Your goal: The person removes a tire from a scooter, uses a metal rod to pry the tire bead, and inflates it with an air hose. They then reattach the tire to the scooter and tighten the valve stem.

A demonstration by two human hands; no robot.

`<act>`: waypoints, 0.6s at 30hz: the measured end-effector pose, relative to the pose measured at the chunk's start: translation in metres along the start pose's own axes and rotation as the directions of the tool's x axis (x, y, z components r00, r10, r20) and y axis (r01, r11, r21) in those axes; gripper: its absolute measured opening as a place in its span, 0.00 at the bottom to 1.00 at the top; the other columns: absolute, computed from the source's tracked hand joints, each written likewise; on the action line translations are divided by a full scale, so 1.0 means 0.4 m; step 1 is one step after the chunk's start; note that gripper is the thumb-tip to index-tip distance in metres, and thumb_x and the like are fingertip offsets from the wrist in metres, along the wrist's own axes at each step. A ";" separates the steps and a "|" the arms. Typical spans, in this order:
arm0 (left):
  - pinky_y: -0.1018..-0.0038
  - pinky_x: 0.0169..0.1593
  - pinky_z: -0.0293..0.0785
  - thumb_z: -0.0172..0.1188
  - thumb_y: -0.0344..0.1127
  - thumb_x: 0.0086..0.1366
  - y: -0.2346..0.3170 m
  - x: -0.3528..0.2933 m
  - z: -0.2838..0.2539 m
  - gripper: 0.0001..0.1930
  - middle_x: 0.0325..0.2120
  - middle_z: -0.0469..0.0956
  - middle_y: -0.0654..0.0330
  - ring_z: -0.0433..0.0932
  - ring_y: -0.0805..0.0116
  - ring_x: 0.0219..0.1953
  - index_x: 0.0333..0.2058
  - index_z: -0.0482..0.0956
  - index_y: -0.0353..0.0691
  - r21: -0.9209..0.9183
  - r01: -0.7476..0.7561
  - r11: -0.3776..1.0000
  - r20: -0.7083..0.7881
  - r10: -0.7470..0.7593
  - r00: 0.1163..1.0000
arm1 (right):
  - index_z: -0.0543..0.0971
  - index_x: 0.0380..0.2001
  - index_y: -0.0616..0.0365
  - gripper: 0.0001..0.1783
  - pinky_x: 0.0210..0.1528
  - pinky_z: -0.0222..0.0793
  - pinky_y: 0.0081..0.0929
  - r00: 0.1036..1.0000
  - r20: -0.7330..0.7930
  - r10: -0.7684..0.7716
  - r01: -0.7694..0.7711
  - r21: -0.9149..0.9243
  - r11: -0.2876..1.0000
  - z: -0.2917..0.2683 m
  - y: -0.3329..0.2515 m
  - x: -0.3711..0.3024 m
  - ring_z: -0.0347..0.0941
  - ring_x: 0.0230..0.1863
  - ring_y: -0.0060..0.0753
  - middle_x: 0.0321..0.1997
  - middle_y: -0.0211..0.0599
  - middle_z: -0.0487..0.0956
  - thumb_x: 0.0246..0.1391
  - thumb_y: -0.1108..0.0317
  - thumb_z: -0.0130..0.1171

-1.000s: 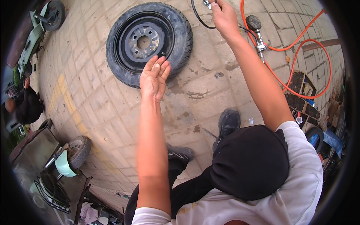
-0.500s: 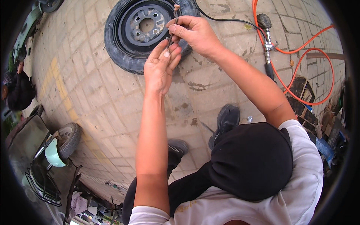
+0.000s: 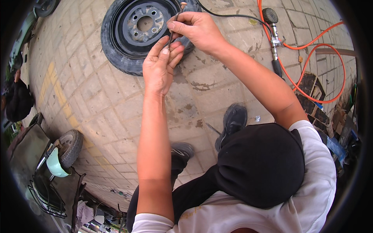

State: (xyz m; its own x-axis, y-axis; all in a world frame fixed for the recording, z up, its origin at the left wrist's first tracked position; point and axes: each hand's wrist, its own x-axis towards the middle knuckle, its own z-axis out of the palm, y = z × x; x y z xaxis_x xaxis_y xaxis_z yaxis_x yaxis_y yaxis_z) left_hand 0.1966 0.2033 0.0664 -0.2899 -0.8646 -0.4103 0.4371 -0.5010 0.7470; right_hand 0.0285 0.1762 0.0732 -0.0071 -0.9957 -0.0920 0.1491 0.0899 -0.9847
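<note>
Both my hands are raised over the near right side of a tire (image 3: 115,56) on a black steel wheel (image 3: 126,40), lying flat on the paving. Between them runs a thin dark metal rod (image 3: 171,37) with a reddish-brown piece at its upper end; its exact kind is unclear. My right hand (image 3: 204,34) pinches the rod at its upper part between thumb and fingers. Lower down, my left hand (image 3: 159,72), palm up, holds the other end between thumb and fingertips. That lower end is partly hidden by the fingers.
Right of the tire lies an air inflator with a round gauge (image 3: 270,15), joined to an orange hose (image 3: 344,77) and a black hose. A cart (image 3: 29,145) with a small wheel (image 3: 71,147) stands at left. Clutter (image 3: 338,149) lines the right edge; a person (image 3: 18,99) is at far left.
The view has shifted slightly, so the tire and hands sit a little further left and up in the picture. Both hands keep their hold on the rod.
</note>
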 end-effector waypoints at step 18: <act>0.69 0.53 0.78 0.47 0.25 0.72 0.004 0.057 -0.005 0.15 0.45 0.79 0.49 0.81 0.64 0.45 0.54 0.69 0.25 0.511 -0.162 0.844 0.005 0.185 0.983 | 0.80 0.32 0.67 0.12 0.32 0.76 0.20 0.998 -0.066 0.022 -0.027 -0.075 0.997 0.015 0.027 0.037 0.79 0.29 0.21 0.27 0.35 0.81 0.58 0.66 0.63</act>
State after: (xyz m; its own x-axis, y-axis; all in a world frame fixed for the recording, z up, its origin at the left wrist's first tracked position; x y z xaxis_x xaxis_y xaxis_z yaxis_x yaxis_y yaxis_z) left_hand 0.1925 0.1829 0.0571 -0.2082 -0.9422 -0.2624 -0.0191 -0.2643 0.9642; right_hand 0.0361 0.1622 0.0619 -0.0688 -0.9900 -0.1229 0.0746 0.1178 -0.9902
